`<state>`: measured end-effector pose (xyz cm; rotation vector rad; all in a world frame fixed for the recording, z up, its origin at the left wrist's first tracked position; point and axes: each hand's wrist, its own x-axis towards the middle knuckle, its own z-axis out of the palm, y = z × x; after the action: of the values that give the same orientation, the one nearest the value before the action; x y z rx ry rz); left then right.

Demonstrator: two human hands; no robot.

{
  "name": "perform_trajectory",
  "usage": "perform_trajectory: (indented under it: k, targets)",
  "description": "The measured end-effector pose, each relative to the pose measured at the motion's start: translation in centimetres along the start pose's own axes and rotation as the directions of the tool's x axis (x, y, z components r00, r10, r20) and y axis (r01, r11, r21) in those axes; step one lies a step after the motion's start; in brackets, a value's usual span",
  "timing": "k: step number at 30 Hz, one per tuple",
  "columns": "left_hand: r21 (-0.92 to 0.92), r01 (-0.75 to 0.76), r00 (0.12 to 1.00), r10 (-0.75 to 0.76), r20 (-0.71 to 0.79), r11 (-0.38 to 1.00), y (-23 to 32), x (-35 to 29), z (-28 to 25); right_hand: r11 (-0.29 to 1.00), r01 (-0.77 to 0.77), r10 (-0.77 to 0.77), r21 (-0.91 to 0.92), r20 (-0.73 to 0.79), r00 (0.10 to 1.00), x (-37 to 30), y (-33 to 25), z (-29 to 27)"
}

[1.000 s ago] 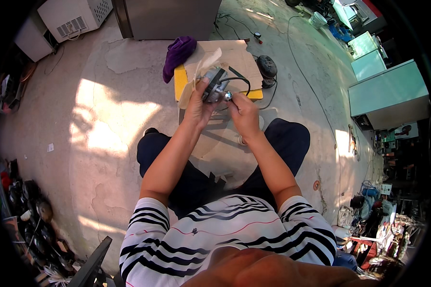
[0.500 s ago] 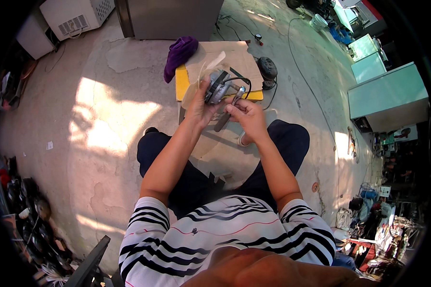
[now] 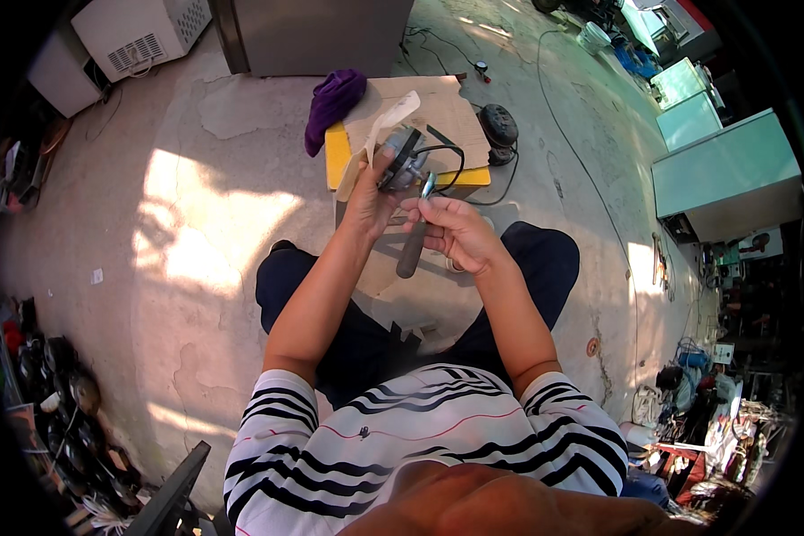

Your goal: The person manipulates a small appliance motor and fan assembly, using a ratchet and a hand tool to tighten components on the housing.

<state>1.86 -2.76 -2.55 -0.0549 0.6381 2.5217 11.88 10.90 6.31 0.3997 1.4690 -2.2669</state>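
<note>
Seen from the wearer's head, the scene is viewed steeply downward through a wide fisheye lens, edges bent toward a black rim. The shirt (image 3: 420, 429) is framed close, below; the left hand (image 3: 369, 196) and right hand (image 3: 463, 230) are shown farther out, above centre, over floor (image 3: 98, 214).

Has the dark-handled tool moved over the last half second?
Yes. The dark-handled tool in the right hand has shifted toward the person's body, its handle end now farther from the yellow edge.
</note>
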Motion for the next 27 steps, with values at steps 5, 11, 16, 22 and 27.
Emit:
perform_trajectory:
  k: [5,11,16,22,27]
  targets:
    - [0.047,-0.045,0.999,0.045,-0.008,0.998,0.1,-0.1,0.4,0.978,-0.029,-0.005,0.208,0.161,0.987,0.2,-0.4,-1.1]
    - [0.032,-0.028,0.999,0.027,0.021,0.999,0.1,-0.1,0.3,0.994,0.044,-0.050,-0.098,-0.058,0.997,-0.1,0.2,0.9]
    - [0.022,0.022,0.999,-0.021,-0.027,1.000,0.2,-0.3,1.0,0.540,0.201,-0.465,-0.817,-0.090,0.881,2.1,3.5,-1.7]
    - [0.011,0.010,0.999,-0.010,-0.037,1.000,-0.3,0.0,0.1,0.083,0.236,-0.799,-0.968,0.077,0.596,1.8,2.9,-0.2]
    - [0.009,0.033,0.999,-0.033,0.042,0.999,-0.2,-0.5,1.3,0.516,0.284,-0.614,-0.808,-0.117,0.781,2.0,3.9,-1.8]
